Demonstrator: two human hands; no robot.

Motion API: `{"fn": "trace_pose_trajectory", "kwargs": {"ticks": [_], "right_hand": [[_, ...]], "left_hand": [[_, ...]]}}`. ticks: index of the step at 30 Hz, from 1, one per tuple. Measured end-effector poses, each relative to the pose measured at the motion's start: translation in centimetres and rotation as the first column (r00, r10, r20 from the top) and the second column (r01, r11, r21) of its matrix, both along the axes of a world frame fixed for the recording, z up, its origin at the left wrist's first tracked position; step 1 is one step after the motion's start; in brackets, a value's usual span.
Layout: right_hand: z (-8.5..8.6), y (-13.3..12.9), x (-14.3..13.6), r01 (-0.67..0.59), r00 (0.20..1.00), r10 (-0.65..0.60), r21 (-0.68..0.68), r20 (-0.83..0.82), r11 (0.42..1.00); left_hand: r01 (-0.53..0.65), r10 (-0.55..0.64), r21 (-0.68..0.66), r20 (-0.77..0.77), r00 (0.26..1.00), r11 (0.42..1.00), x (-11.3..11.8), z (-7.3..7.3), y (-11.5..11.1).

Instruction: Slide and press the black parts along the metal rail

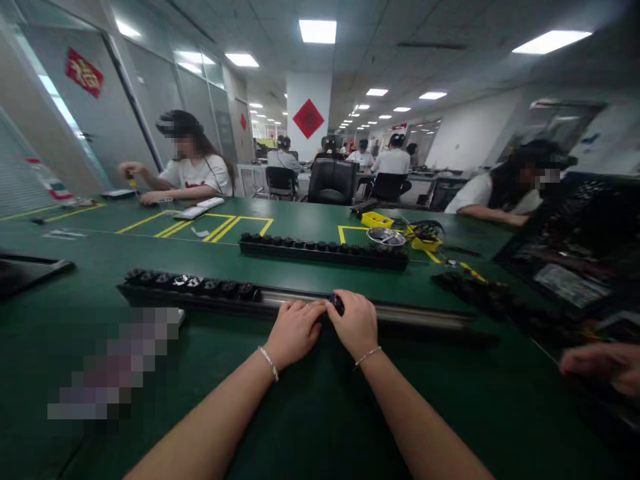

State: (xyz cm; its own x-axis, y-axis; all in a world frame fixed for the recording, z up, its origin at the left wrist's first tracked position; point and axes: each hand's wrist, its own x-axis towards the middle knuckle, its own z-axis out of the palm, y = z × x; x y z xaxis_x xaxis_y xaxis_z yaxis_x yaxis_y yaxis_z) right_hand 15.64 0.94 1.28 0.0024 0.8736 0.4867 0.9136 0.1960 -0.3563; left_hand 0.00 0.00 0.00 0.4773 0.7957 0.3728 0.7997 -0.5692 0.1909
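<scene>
A long black rail [190, 300] with a silvery channel lies across the green table before me. Several small black knob-like pieces [205, 285] sit in a row along its left part. My right hand [356, 323] pinches one small black piece [337, 305] over the channel, fingers closed. Beside it, my left hand [295, 330] is closed over the rail's near edge, its index fingertip close to the right thumb. The channel shows bare on both sides of my hands. The underside of the held piece is hidden by my fingers.
Behind lies a second black rail [320, 253] filled with similar pieces. A metal bowl [386, 237] and yellow trays [377, 220] stand beyond it. At right are a dark box [575, 247] and another person's hand [603, 367]. People sit across the table.
</scene>
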Motion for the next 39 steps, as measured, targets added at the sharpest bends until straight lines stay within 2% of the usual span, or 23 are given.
{"fn": "trace_pose_trajectory", "kwargs": {"ticks": [12, 22, 39], "right_hand": [[-0.9, 0.2, 0.2, 0.006, 1.0, -0.008, 0.08, 0.019, 0.997], [-0.9, 0.1, 0.5, 0.01, 0.999, -0.014, 0.093, 0.043, 0.996], [-0.9, 0.1, 1.3, 0.012, 0.999, -0.015, 0.103, 0.028, 0.995]], "left_hand": [[0.013, -0.014, 0.051, 0.006, 1.0, 0.999, -0.1, -0.4, 0.2], [-0.058, 0.058, 0.137, 0.003, 0.998, 0.989, 0.0, -1.0, 0.3], [-0.059, 0.059, 0.138, 0.005, 0.998, 0.989, 0.1, -0.6, 0.3]]}}
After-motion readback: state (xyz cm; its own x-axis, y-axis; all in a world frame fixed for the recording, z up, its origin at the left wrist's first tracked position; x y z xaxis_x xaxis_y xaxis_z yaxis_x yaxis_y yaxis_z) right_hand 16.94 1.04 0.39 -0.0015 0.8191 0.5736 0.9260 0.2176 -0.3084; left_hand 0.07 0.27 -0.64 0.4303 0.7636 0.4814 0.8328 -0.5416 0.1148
